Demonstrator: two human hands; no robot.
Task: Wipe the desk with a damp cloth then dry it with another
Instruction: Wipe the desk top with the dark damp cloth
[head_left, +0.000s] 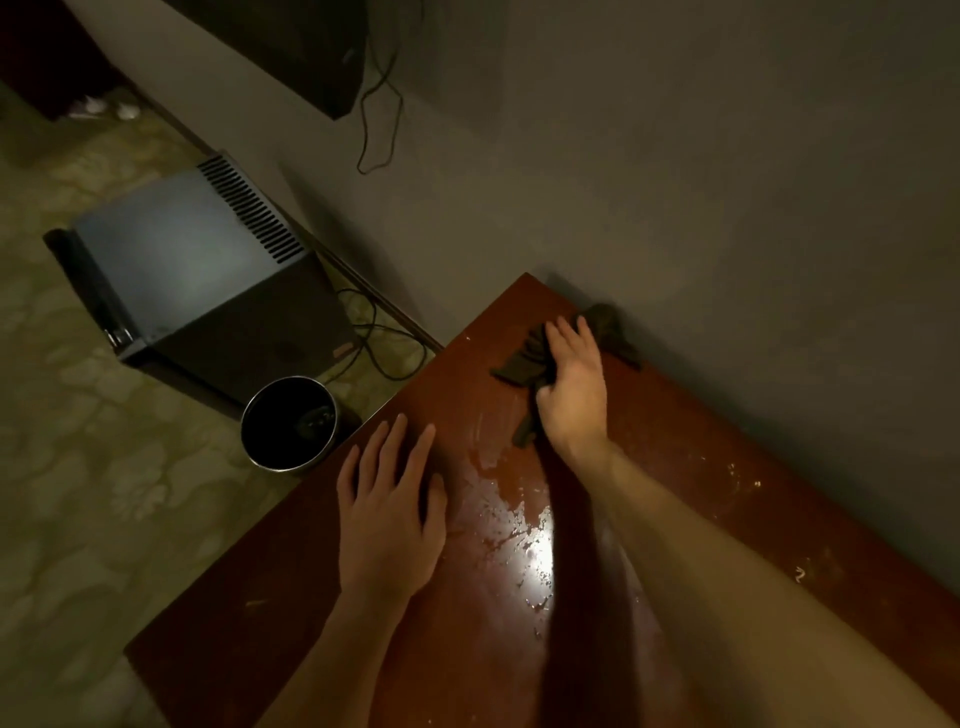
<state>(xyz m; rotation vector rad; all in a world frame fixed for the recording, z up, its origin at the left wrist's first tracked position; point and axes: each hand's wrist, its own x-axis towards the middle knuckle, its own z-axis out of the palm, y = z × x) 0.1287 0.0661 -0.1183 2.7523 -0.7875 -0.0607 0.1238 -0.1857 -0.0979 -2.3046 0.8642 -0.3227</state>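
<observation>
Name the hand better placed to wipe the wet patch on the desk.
Right. The right hand rests on the dark cloth just beyond the wet patch; the left hand lies flat on the desk, holding no cloth.

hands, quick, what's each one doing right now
Left hand: open, flat on the desk, holding nothing.
Right hand: open, fingers spread, pressing the cloth onto the desk.

Head view, steeply down, near desk (467, 597)
</observation>
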